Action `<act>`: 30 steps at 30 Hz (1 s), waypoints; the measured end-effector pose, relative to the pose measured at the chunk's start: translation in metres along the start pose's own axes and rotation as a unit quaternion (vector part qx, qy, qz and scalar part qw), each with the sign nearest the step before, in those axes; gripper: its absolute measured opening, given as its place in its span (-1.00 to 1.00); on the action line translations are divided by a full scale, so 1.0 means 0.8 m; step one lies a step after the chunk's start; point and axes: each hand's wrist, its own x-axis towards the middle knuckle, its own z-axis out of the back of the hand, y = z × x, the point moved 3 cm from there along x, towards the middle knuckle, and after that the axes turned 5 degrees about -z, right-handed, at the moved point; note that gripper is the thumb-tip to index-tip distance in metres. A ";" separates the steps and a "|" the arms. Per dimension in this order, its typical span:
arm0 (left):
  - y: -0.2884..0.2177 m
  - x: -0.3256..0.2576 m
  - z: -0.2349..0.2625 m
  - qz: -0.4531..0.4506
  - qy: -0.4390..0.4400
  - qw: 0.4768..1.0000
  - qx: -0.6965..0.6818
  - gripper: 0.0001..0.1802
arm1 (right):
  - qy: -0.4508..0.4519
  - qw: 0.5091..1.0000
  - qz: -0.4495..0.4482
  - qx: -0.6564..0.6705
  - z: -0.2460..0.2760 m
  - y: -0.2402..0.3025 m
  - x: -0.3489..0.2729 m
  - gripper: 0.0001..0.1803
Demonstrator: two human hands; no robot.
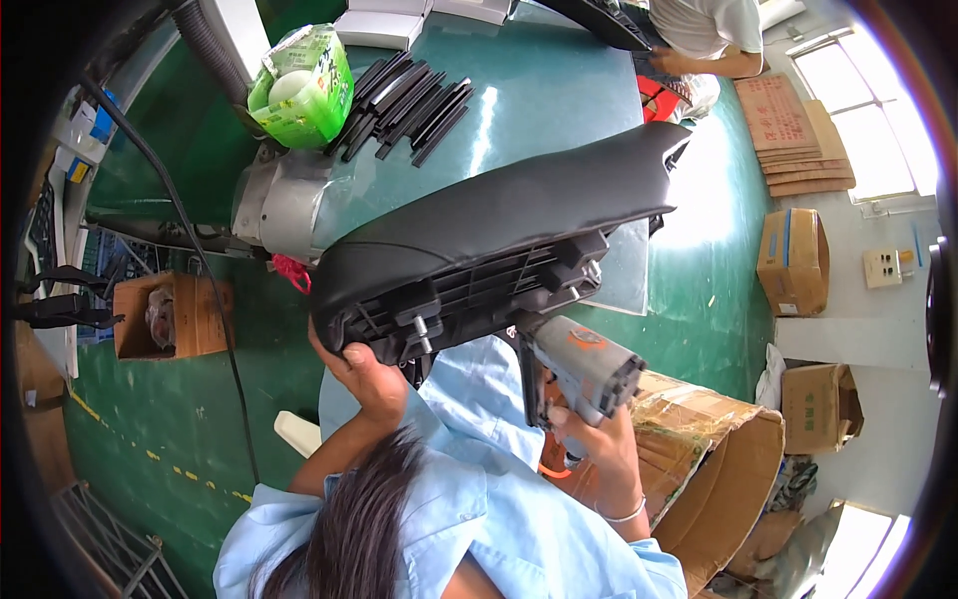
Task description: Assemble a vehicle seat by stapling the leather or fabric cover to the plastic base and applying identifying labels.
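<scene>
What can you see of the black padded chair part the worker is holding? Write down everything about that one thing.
The black chair part is long, curved and tapering, like an armrest or seat piece. Its upper side is covered in smooth, dark, leather-like material; its tilted underside shows a black ribbed plastic frame with a protruding metal bolt. It lies slantwise over the edge of the green table. The left hand grips its near, lower end, and the grey pneumatic gun in the right hand presses up against the underside.

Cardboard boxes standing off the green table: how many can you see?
4: an open box at left, a large taped one beside the right hand, and two by the right wall. Flattened cardboard isn't counted; more may be hidden.
</scene>
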 end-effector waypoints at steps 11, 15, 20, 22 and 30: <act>0.003 -0.026 -0.019 0.018 0.039 0.999 -0.009 -0.16 | 0.021 1.000 0.018 -0.010 -0.019 -0.009 -0.009 -0.71; 0.009 -0.028 -0.019 0.021 0.056 0.998 0.008 -0.15 | 0.007 1.000 0.022 0.003 -0.029 -0.005 -0.004 -0.72; 0.007 -0.032 -0.029 0.025 0.060 0.998 -0.009 -0.14 | 0.053 0.998 0.000 -0.033 -0.034 -0.007 -0.009 -0.68; 0.006 -0.034 -0.029 0.028 0.065 0.997 -0.015 -0.14 | 0.047 0.998 -0.018 -0.043 -0.041 -0.015 -0.009 -0.68; 0.004 -0.032 -0.030 0.044 0.097 0.994 -0.005 -0.11 | 0.118 0.991 -0.061 -0.004 -0.052 -0.006 -0.014 -0.70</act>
